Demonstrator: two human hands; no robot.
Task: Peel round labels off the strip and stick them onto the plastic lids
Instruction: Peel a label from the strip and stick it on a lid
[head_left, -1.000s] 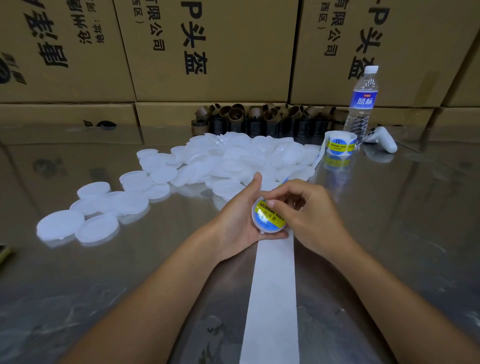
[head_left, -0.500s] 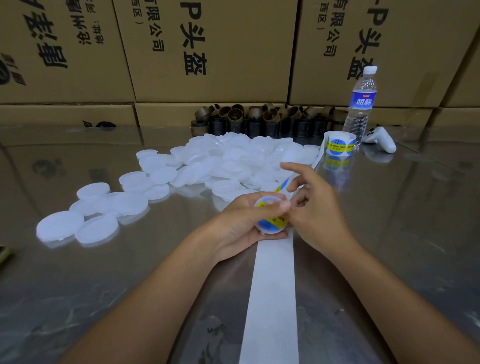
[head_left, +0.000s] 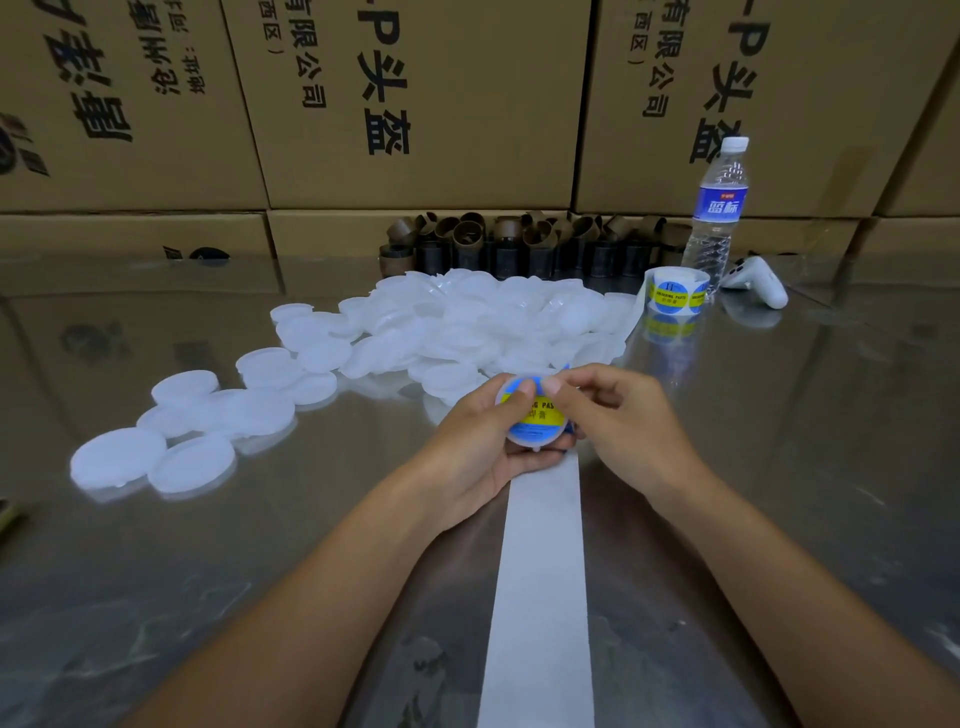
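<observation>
My left hand (head_left: 475, 444) grips a white plastic lid (head_left: 535, 440) that bears a round blue and yellow label (head_left: 540, 418), with the thumb lying across the label's top. My right hand (head_left: 623, 421) is beside it, its fingers curled and its fingertips meeting the lid's upper edge, where a bit of blue label shows. The white backing strip (head_left: 540, 571) runs from under my hands toward me. A label roll (head_left: 675, 291) stands at the back right. A heap of bare white lids (head_left: 467, 322) lies behind my hands.
Several loose lids (head_left: 192, 431) are spread to the left on the shiny metal table (head_left: 779, 415). Brown cardboard cores (head_left: 519, 244), a water bottle (head_left: 717, 208) and a white controller (head_left: 758, 283) stand at the back. Cardboard boxes (head_left: 415, 104) wall off the far side.
My right hand reached up to the strip behind the lid, then came back to the lid's top edge. The lid tilted, so its label now faces me more.
</observation>
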